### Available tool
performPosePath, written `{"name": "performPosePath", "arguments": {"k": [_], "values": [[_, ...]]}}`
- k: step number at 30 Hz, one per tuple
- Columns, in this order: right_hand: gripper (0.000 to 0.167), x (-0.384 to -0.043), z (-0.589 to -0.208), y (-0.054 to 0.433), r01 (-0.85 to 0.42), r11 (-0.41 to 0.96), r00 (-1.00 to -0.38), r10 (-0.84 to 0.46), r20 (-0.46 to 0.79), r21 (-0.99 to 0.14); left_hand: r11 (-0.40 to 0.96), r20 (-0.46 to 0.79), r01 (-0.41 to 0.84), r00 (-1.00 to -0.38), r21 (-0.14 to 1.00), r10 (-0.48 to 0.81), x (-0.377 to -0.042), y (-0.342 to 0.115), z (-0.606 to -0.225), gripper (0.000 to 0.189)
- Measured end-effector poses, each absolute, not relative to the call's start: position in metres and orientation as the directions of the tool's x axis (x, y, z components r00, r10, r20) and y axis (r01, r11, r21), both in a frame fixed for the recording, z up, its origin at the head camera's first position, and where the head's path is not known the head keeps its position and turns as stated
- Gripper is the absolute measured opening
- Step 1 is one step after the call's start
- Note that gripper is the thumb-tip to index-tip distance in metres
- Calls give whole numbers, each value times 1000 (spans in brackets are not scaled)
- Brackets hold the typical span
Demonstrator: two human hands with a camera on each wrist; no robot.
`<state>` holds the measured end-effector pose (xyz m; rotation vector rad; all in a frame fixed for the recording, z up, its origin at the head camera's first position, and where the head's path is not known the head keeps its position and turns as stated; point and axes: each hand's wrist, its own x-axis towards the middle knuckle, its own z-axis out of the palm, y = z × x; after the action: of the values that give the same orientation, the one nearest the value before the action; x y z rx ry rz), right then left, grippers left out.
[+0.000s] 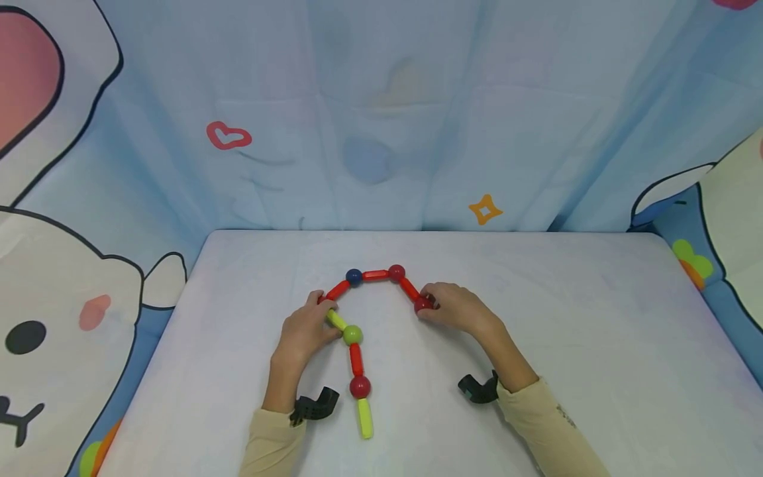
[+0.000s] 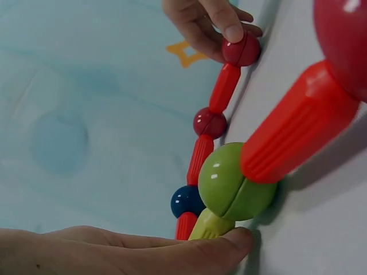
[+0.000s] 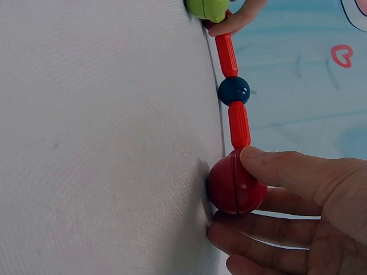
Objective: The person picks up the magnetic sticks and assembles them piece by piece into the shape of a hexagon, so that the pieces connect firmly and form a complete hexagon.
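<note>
A chain of magnetic rods and balls lies on the table in a bent line. My left hand (image 1: 305,331) grips it at its left bend, with fingers and thumb about a yellow-green rod (image 1: 336,320); a red ball there is mostly covered by the fingers. At the chain's other end my right hand (image 1: 457,307) pinches a red ball (image 3: 234,184) between thumb and fingers. Between the hands run red rods (image 1: 375,275), a blue ball (image 1: 354,277) and another red ball (image 1: 396,273). Toward the person, a green ball (image 2: 235,182) joins the yellow-green rod to a red rod (image 2: 301,123).
Nearer the person the chain continues to a red ball (image 1: 360,387) and a yellow-green end rod (image 1: 365,419). A white cloth covers the table (image 1: 596,371). Behind it hangs a light blue printed curtain (image 1: 381,119). Both wrists carry black camera mounts (image 1: 478,388).
</note>
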<state>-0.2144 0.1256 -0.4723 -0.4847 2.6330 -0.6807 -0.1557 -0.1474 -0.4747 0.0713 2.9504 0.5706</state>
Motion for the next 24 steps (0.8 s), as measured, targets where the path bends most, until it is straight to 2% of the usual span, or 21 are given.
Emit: {"name": "performPosePath", "arguments": {"k": [2, 6, 9, 12, 14, 17, 21, 24], "values": [[34, -214, -472, 125, -237, 824, -872, -414, -262, -514, 930, -132, 12, -989, 368, 65, -156, -146, -475, 49], [34, -214, -472, 125, -231, 829, -873, -407, -267, -509, 924, -207, 17, -973, 382, 103, -153, -142, -471, 66], [35, -214, -471, 126, -227, 827, -870, -410, -275, -515, 915, -280, 83, -938, 395, 206, -149, -135, -465, 79], [35, -214, -471, 125, -233, 824, -868, -415, -272, -516, 899, -341, 189, -878, 396, 335, -143, -126, -461, 82], [35, -215, -471, 125, -236, 824, -868, -417, -269, -515, 885, -372, 247, -838, 395, 400, -141, -120, -459, 77], [38, -215, -471, 125, -239, 827, -870, -415, -266, -509, 876, -409, 275, -801, 397, 437, -136, -112, -456, 61], [44, -214, -471, 125, -234, 833, -872, -408, -272, -501, 891, -411, 280, -809, 358, 420, -130, -102, -454, 39], [46, -214, -471, 125, -224, 838, -872, -401, -282, -498, 901, -397, 309, -819, 304, 414, -127, -95, -454, 35]]}}
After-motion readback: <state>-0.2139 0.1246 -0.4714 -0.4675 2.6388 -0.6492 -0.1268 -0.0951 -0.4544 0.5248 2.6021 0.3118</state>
